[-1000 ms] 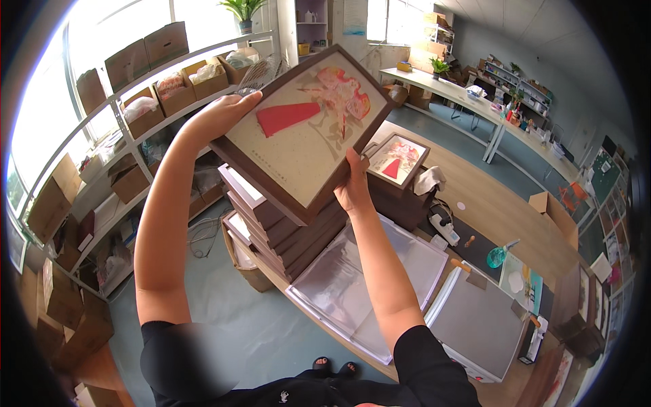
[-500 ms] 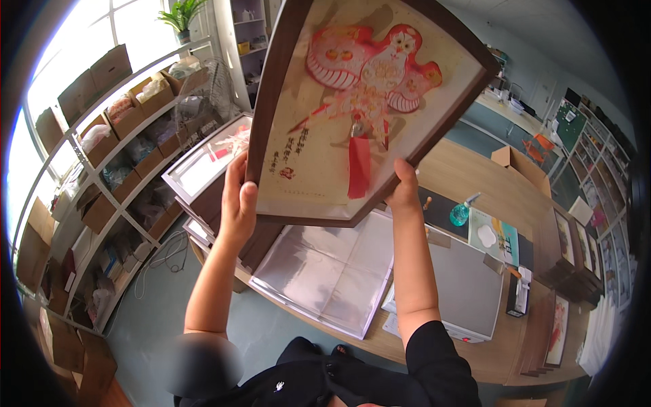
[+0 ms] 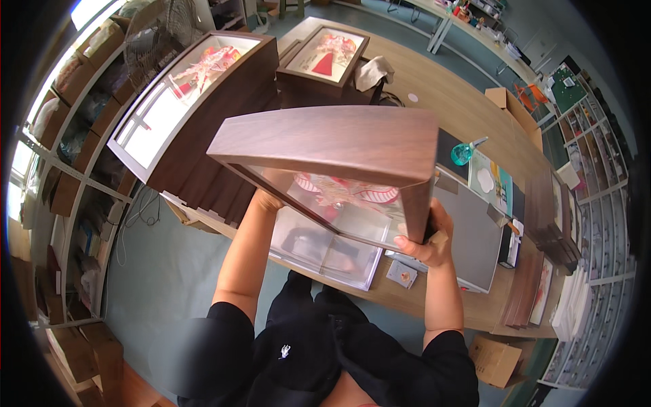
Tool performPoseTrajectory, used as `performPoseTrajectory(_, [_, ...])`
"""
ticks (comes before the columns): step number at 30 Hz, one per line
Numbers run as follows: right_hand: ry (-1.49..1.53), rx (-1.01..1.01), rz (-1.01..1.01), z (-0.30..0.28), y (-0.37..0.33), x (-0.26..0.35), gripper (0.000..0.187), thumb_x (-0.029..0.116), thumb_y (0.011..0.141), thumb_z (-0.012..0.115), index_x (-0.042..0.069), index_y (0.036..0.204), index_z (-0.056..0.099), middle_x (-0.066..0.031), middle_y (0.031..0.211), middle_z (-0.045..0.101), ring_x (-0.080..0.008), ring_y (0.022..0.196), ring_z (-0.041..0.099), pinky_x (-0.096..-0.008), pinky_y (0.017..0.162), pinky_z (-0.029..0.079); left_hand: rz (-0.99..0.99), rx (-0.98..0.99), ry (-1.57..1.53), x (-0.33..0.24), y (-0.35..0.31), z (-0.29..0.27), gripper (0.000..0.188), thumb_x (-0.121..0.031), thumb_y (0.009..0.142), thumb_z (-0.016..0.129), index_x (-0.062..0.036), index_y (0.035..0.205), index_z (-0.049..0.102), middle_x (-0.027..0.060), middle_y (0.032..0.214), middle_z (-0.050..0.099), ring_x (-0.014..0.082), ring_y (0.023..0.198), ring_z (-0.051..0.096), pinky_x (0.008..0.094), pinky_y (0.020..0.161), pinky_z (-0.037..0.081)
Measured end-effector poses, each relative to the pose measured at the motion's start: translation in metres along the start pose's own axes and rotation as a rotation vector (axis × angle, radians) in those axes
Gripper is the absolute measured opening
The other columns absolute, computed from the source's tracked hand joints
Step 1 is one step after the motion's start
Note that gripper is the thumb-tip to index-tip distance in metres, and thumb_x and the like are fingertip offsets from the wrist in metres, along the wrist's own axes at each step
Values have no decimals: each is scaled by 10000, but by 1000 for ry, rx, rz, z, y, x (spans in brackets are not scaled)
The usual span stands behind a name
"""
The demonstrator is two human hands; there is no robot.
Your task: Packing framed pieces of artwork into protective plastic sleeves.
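Frame (image 3: pixel 332 139) just tipped from face-on to edge-up, held above the clear tray (image 3: pixel 352 263); we judge it's mid-turn. Right hand (image 3: pixel 434 245) grips its right side; left hand (image 3: pixel 270 197) at left, fingers hidden, closure we can't tell.

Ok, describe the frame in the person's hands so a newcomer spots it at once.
At the near side of the long wooden table are the person's left hand and right hand. Between them is a deep-sided brown frame with a red-and-white figure inside. Unlike the stacked frames to its left, it is held up off the table and tilted.
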State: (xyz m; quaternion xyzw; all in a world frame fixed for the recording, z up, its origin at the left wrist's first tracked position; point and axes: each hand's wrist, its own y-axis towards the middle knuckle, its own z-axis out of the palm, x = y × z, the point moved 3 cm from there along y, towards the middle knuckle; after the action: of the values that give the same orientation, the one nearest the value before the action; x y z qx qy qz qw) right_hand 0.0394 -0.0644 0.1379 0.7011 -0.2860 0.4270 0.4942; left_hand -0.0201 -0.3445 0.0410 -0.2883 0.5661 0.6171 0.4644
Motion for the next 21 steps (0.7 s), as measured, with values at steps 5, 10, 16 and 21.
performPoseTrajectory(5, [-132,-150,342,-3,-4,-19,478,211,590,767,-2,956,546,-36,844,576,-110,748,510,-240,687,404,-340,203,-395,42,-20,22,562,-456,877,500,-48,1257,433,86,1228,522,203,1072,541,328,889,469])
performPoseTrajectory(10, [-223,-137,241,23,15,-35,475,54,637,729,-17,1068,542,-74,926,626,-101,829,566,-240,730,448,-900,-32,-576,110,-70,-10,696,-583,899,273,-63,1360,324,144,1339,421,266,1218,425,421,988,353])
performPoseTrajectory(16, [-885,107,38,54,16,-75,453,142,605,740,62,1018,576,-92,875,653,-228,668,643,-321,573,521,-707,-440,-118,117,-125,-75,528,-414,940,356,-7,1275,394,144,1207,489,232,1133,461,389,952,361])
performPoseTrajectory(21, [-941,153,5,71,10,-102,465,164,585,753,69,1004,576,-96,863,647,-252,651,625,-346,561,504,-193,-425,456,25,-102,-72,431,-250,906,449,29,1232,405,179,1268,415,266,1144,442,403,957,350])
